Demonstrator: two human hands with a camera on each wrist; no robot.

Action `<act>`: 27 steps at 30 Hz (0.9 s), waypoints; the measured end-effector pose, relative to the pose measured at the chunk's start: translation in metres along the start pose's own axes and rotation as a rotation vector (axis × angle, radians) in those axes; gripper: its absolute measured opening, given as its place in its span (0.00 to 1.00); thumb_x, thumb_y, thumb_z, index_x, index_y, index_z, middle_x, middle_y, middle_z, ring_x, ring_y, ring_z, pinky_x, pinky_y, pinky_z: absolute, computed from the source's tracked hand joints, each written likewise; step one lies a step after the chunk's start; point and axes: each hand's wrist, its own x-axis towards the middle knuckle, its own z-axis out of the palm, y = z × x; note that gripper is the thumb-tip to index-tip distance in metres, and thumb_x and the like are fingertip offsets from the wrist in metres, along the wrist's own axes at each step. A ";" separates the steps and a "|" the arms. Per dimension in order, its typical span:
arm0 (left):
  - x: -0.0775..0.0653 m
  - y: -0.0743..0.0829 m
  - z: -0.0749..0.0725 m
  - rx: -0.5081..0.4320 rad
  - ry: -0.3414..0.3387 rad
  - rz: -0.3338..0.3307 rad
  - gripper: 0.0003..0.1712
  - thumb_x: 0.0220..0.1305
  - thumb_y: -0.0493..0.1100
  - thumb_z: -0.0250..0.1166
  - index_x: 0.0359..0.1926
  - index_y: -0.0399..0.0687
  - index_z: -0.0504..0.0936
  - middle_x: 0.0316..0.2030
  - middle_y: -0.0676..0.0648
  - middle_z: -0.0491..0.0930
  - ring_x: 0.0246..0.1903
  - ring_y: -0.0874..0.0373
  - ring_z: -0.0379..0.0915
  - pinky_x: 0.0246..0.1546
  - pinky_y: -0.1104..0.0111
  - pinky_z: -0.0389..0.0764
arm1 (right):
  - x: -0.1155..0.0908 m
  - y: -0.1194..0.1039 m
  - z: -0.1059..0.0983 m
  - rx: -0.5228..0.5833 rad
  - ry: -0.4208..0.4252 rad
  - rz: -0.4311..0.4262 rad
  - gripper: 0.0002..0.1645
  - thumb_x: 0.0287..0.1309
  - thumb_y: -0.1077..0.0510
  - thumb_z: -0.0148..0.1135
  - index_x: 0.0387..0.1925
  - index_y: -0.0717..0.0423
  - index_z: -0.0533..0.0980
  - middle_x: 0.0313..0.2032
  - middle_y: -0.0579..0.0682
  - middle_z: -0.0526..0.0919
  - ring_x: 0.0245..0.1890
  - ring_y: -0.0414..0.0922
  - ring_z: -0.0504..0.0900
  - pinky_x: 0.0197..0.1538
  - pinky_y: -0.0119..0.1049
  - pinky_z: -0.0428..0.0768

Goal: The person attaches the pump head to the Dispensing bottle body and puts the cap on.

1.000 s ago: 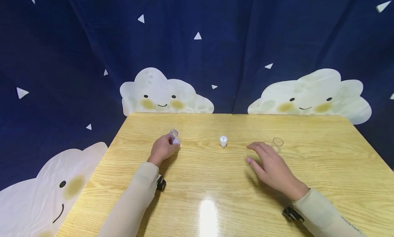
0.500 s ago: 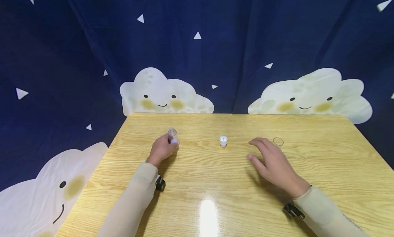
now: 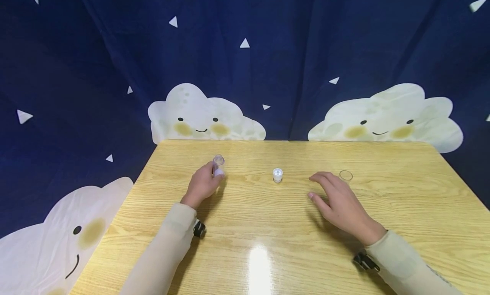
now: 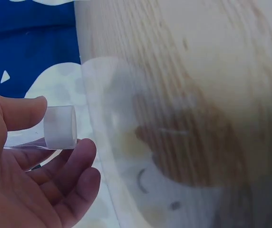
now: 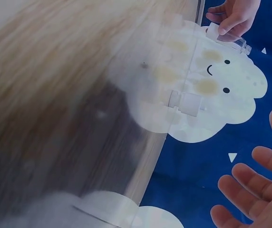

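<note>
My left hand [image 3: 201,185] grips a small clear bottle [image 3: 219,159] at the left of the table, its narrow neck pointing away. In the left wrist view a frosted whitish band [image 4: 60,127] wraps the bottle's near end, with the thumb on one side and curled fingers on the other. A short white cylindrical piece [image 3: 277,175] stands upright at the middle. My right hand [image 3: 342,205] hovers or rests over the table on the right with relaxed, spread fingers, holding nothing. Just behind it shows the round rim of a clear piece [image 3: 346,171], mostly hidden by the fingers.
The wooden table [image 3: 245,218] has a glossy top with a bright reflection near the front. A dark blue curtain [image 3: 245,73] printed with clouds hangs right behind its far edge and along the left side.
The bottle in my left hand has shifted slightly away and its mouth points a little further off. My right hand has moved slightly right, covering more of the clear piece.
</note>
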 end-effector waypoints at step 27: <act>-0.006 0.008 0.000 0.008 0.071 0.054 0.22 0.58 0.42 0.61 0.53 0.41 0.75 0.43 0.40 0.76 0.41 0.50 0.72 0.44 0.59 0.74 | 0.002 0.004 -0.007 -0.035 0.010 -0.010 0.25 0.53 0.51 0.62 0.52 0.55 0.72 0.50 0.52 0.75 0.50 0.51 0.74 0.49 0.51 0.71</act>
